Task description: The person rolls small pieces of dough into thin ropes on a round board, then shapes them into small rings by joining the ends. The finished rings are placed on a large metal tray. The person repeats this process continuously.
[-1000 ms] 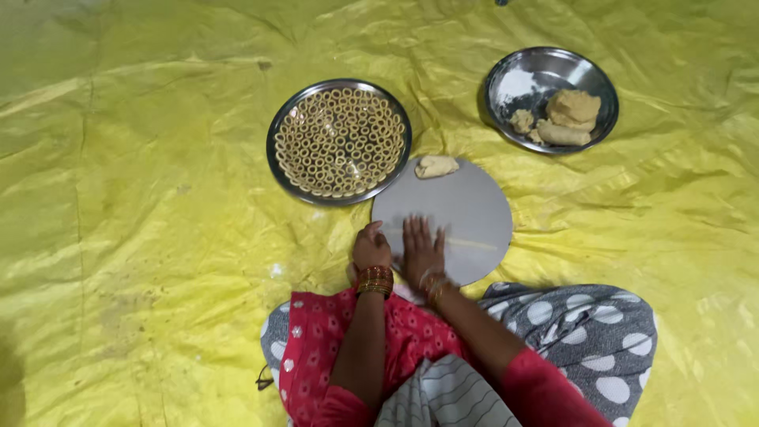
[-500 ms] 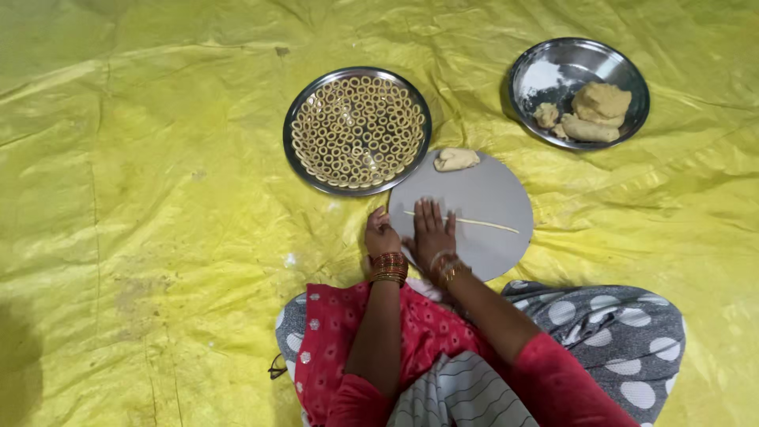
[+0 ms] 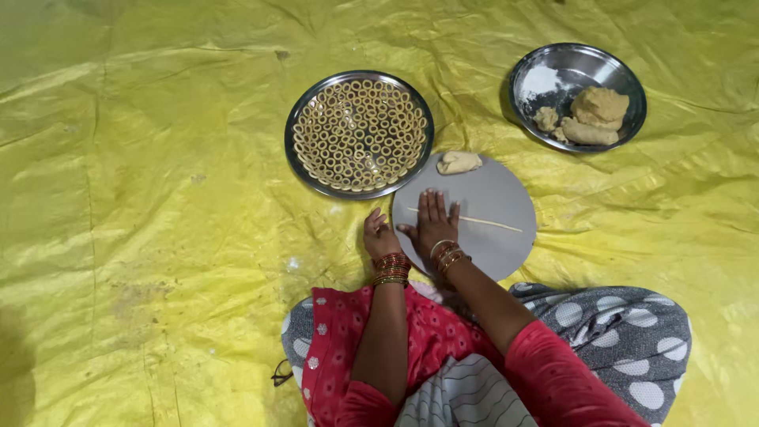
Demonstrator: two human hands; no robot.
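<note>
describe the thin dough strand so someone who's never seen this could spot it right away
On the yellow sheet, find the round grey board in front of the seated person. The dough strand lies across it, running out from under the flat right hand. It is long and thread-thin, unlike the stubby dough lump at the board's far edge.

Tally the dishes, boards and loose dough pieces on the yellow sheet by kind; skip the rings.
Steel plates: 2
Round grey board: 1
Dough strand under the right hand: 1
Dough lump on the board: 1
Total: 5

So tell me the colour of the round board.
Plain grey round board, clearest in the head view.
</note>
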